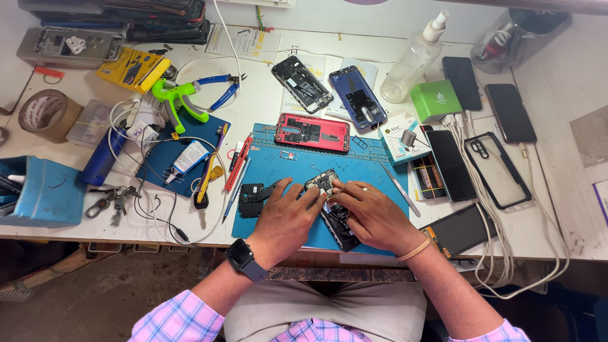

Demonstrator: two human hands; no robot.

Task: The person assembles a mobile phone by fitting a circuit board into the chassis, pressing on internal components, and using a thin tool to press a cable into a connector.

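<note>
Opened phone (pixel 334 212): on blue mat (pixel 266 221) near desk's front edge, long axis running away from the person. Left hand (pixel 285 218) steadies its left side; right hand (pixel 373 215) pinches at its top end; both touching.

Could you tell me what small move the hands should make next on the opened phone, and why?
Probably keep the left hand pressing the opened phone flat on the blue mat while the right hand works its upper end: both sets of fingertips already meet there, and the phone lies loose.
</note>
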